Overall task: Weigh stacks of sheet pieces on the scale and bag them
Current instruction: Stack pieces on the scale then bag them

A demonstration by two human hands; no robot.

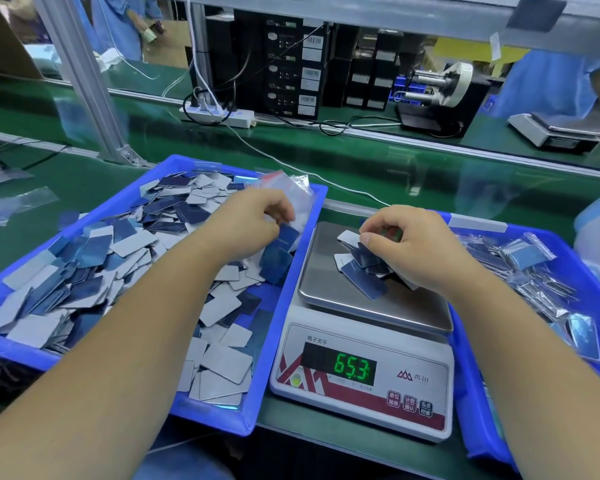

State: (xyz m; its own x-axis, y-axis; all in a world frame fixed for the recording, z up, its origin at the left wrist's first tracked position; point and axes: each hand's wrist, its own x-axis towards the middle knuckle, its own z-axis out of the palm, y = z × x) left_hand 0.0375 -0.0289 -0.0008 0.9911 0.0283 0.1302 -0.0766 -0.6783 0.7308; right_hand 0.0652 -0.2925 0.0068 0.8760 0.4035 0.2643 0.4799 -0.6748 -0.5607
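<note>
Right hand (pixel 406 244) pinches a loose stack of sheet pieces (pixel 361 268) resting on the pan of the scale (pixel 361 341), whose display reads 65.3. Left hand (pixel 257 216) curls around clear bags (pixel 298 195) at the far right corner of the blue tray (pixel 222 414) heaped with pieces; filled bags lie in the right-hand tray (pixel 471 403).

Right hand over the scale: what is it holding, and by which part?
The right hand grips the sheet pieces on the scale pan, fingers curled over the pile's top and far edge. The exact grip underneath is hidden.
</note>
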